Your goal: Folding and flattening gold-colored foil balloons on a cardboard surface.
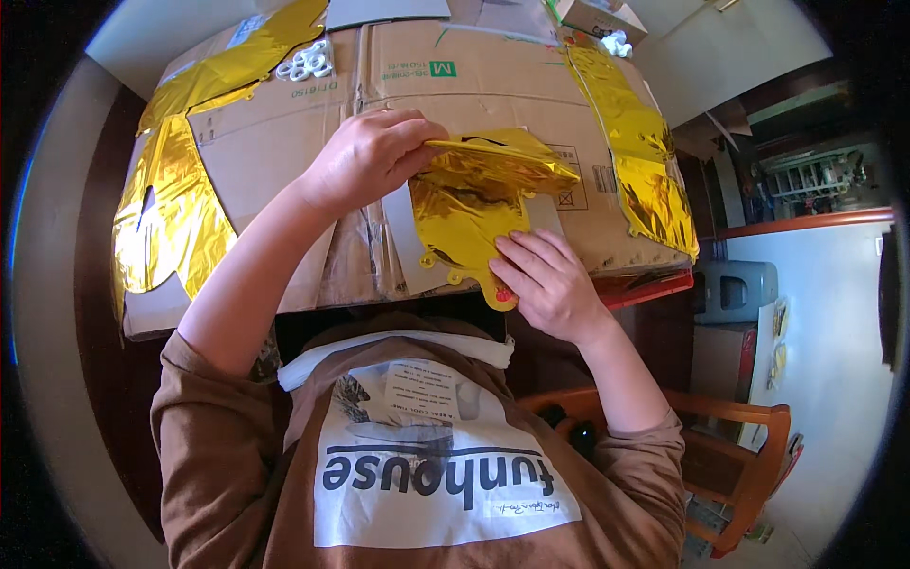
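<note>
A flat, uninflated gold foil balloon [466,220] lies partly folded in front of me, with small round tabs along its near edge. My left hand [379,156] pinches the far left part of the foil, lifting a fold off the layer below. My right hand [550,280] lies on the near right part, its fingers stretched over the foil beside a longer tab with a red mark. Its thumb is hidden. Under the balloon, a pale sheet [406,248] shows at the sides.
The work surface is a large cardboard box [275,156]. More gold foil drapes over its left [175,213] and right [654,180] sides. A bunch of white rings [305,62] lies at the far left. A wooden chair [749,474] and a grey plastic stool [739,292] stand to the right.
</note>
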The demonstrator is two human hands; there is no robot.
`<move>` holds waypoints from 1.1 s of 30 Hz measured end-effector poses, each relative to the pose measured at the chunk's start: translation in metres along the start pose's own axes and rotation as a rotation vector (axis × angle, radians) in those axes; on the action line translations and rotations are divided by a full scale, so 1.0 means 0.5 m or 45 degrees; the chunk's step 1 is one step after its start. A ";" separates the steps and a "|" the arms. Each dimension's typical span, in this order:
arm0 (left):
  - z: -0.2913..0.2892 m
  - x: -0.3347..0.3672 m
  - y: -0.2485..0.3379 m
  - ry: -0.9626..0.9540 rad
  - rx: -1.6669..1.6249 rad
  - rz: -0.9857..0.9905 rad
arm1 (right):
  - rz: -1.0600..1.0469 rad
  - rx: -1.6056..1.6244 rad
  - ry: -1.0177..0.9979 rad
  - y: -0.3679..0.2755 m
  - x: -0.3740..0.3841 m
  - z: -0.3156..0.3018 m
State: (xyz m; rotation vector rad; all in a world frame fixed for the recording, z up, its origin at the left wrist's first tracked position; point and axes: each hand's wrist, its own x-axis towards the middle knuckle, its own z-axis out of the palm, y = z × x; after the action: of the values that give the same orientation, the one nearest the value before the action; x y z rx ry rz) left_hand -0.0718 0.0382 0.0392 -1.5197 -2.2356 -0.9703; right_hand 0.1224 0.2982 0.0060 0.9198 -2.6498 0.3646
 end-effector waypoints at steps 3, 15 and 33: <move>-0.005 0.009 0.007 0.015 -0.015 -0.012 | 0.063 0.141 0.004 0.010 0.013 -0.014; -0.019 0.033 -0.014 0.022 -0.087 -0.285 | 0.561 0.550 0.472 0.088 0.173 -0.013; -0.004 0.044 -0.039 0.142 -0.143 -0.297 | 0.431 -0.304 0.399 0.009 0.173 0.051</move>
State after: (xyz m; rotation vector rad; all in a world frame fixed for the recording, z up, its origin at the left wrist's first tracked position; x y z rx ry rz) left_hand -0.0985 0.0482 0.0456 -1.2315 -2.3502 -1.2339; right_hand 0.0498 0.2448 0.0141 0.3103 -2.4793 0.2366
